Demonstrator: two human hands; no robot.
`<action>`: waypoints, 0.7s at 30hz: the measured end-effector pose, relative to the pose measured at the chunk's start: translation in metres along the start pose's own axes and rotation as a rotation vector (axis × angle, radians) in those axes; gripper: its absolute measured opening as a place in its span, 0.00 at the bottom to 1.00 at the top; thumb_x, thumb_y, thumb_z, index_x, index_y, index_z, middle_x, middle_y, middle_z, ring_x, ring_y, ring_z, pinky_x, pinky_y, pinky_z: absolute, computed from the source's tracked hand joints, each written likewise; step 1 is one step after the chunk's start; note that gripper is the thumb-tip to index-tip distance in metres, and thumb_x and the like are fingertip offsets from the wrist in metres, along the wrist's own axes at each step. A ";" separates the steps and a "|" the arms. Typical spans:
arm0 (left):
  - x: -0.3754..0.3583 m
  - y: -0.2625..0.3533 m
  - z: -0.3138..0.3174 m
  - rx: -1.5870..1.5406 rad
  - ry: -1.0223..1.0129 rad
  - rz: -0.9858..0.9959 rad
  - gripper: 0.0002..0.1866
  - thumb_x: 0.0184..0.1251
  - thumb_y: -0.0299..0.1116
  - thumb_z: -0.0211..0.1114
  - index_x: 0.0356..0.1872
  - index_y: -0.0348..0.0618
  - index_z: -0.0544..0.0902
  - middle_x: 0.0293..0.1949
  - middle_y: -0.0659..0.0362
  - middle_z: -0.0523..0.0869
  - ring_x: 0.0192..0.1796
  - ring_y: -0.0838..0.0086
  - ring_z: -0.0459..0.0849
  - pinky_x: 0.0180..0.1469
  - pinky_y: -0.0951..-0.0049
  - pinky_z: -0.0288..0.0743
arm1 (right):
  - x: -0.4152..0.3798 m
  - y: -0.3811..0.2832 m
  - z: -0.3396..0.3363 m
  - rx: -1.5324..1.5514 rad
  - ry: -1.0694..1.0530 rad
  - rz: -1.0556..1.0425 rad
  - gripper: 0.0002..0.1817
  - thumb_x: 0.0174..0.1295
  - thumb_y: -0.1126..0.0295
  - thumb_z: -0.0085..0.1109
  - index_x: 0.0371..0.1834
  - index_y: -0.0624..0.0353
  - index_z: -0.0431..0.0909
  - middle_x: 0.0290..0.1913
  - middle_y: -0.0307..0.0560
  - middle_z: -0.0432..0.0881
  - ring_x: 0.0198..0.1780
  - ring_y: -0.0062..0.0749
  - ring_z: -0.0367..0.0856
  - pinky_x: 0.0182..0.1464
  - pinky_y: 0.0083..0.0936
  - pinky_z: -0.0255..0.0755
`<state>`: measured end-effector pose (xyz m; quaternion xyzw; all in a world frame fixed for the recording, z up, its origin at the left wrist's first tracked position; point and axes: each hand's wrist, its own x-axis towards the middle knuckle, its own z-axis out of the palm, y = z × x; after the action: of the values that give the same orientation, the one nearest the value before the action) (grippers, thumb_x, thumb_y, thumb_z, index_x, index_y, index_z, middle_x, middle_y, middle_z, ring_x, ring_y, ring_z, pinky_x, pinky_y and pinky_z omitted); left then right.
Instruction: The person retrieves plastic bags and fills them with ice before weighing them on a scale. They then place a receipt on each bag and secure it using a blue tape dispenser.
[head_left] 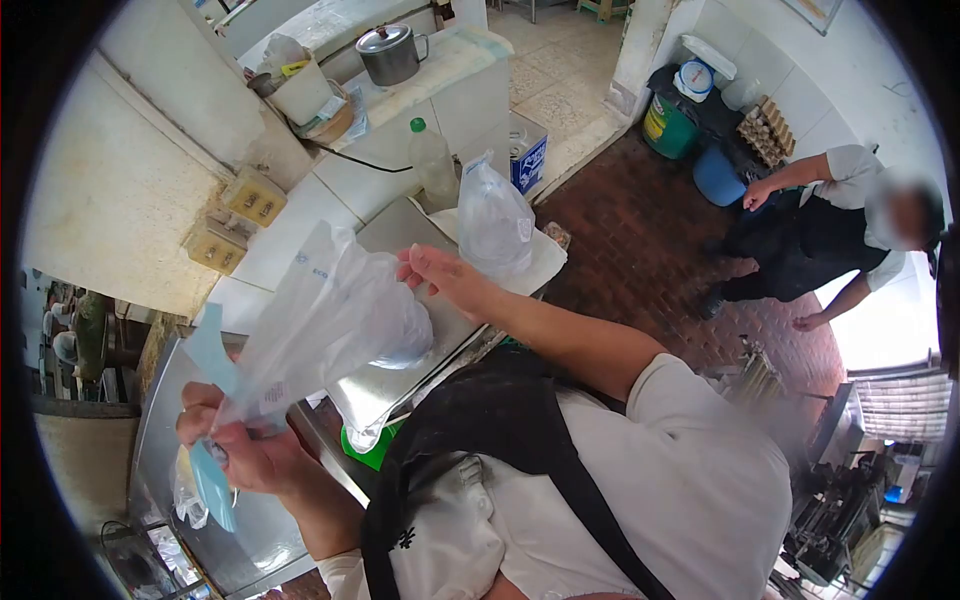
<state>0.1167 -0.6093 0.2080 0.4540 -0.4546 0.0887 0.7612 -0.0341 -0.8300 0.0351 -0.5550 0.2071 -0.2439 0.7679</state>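
My left hand [250, 448] is closed around the gathered mouth of a clear plastic bag [325, 315]. A light-blue strip [212, 350] sticks out above and below the same fingers. The bag slants down to the right, its rounded, filled-looking bottom over the metal work surface. At the bag's far side is my right hand [450, 280], fingers loosely bent and apart, fingertips right beside the plastic. Just beyond it, a second clear bag [497, 220], full and knotted-looking at the top, stands on a white sheet.
A green-capped bottle [432, 165] stands against the tiled counter, with a lidded metal pot [388, 55] up on the ledge. A person [830, 220] in a dark apron stands on the brick floor to the right. Behind them are egg trays [767, 130] and a green bucket [672, 125].
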 end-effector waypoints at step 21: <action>-0.005 0.005 -0.016 -0.236 -0.247 -0.112 0.14 0.73 0.40 0.71 0.37 0.48 0.73 0.24 0.65 0.70 0.27 0.77 0.68 0.61 0.54 0.70 | -0.027 -0.053 -0.023 0.289 -0.273 0.145 0.21 0.79 0.53 0.57 0.56 0.62 0.82 0.47 0.37 0.85 0.48 0.20 0.82 0.54 0.21 0.77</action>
<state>0.1206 -0.5929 0.2042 0.3936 -0.5260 -0.0644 0.7511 -0.0770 -0.8445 0.0803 -0.4506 0.1035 -0.1378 0.8759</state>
